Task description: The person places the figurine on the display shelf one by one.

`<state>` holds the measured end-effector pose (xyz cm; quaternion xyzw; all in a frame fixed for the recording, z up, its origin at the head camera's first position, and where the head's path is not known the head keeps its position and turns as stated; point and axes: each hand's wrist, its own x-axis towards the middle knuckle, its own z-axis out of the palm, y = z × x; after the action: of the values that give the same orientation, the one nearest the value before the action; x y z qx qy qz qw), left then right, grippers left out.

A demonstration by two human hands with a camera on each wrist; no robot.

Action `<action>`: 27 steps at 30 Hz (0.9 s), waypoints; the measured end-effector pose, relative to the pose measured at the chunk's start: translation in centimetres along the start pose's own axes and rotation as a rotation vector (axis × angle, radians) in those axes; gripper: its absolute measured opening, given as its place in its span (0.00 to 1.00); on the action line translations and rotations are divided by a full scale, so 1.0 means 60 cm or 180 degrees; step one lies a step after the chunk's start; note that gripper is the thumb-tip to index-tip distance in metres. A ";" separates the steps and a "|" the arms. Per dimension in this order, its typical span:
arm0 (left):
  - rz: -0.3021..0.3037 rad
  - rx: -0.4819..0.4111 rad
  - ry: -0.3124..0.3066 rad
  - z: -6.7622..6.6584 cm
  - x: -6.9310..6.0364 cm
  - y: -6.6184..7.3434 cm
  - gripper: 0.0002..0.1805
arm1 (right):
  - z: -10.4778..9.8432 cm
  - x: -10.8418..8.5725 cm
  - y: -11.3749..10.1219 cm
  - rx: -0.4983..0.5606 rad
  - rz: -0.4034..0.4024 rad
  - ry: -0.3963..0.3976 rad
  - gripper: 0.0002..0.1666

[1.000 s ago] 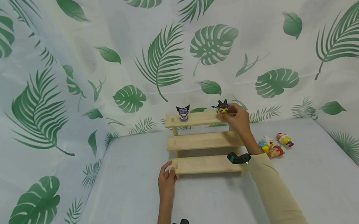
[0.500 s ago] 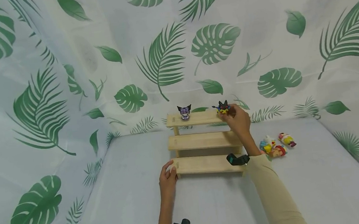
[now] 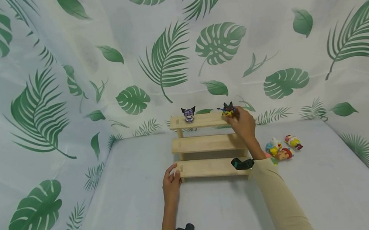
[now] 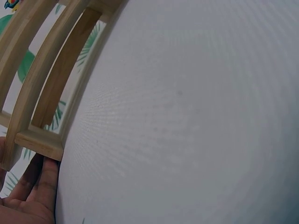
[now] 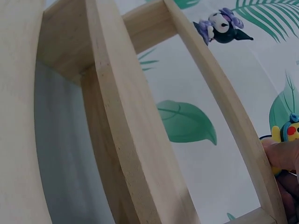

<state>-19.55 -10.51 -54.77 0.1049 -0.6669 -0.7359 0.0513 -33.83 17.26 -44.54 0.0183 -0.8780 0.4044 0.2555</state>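
Note:
A three-tier wooden display shelf [image 3: 208,143] stands in front of the patterned backdrop. At its right top end, my right hand [image 3: 245,125] pinches a small yellow toy figurine [image 3: 228,111] with black pointed ears, seen at the top tier. In the right wrist view the figurine's yellow head with a red cheek [image 5: 291,130] shows beside the thumb. My left hand [image 3: 170,186] grips the left end of the lowest tier; in the left wrist view its fingers [image 4: 46,184] lie against the wooden end. A purple-and-black figurine [image 3: 189,115] stands upright on the top tier's left side.
Several colourful toy figurines [image 3: 283,153] lie in a loose group on the white surface [image 3: 135,193], right of the shelf. Behind rises a white cloth backdrop [image 3: 175,16] with green leaf prints. The right forearm passes over the shelf's right end.
Hands, figurines and shelf keep their places relative to one another. Only a slight shift of the head view shows.

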 end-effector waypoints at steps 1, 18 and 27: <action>-0.0002 0.0004 0.0005 0.000 0.000 0.000 0.19 | 0.001 0.000 0.000 -0.0010 -0.0006 -0.0001 0.25; 0.0024 -0.0049 0.0090 0.000 0.025 -0.037 0.19 | 0.008 0.000 0.002 -0.0123 -0.0074 0.0158 0.27; 0.0072 0.0014 0.0110 0.001 0.023 -0.050 0.20 | 0.006 -0.005 0.004 -0.0145 -0.0087 0.0178 0.25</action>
<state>-20.74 -10.47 -57.85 0.1101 -0.6687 -0.7319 0.0709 -33.77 17.11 -45.01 0.0132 -0.8792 0.3811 0.2857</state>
